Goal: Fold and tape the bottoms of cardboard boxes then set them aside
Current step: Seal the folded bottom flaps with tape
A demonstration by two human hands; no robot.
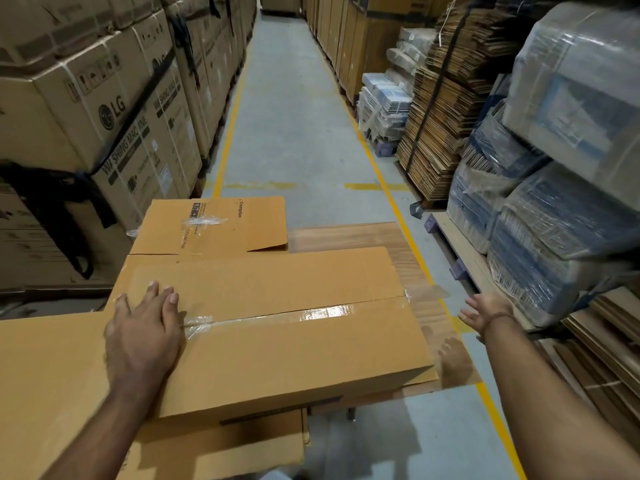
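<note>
The left hand lies flat with fingers spread on the near end of a long cardboard box, gripping nothing. Just right of the fingertips, a strip of clear tape runs along the closed seam to the far end. The box rests on a wooden table, lapping over more flat cardboard under the wrist. Beyond the fingers, a second box, printed with a brand name and patched with crumpled tape, lies against the first. The right hand is held out well clear of the box's far end, palm open, fingers loose and apart, above the yellow floor line. Past it stand plastic-wrapped bundles and stacks of flattened cartons on a pallet. Washing-machine cartons wall the aisle beyond the left hand.
</note>
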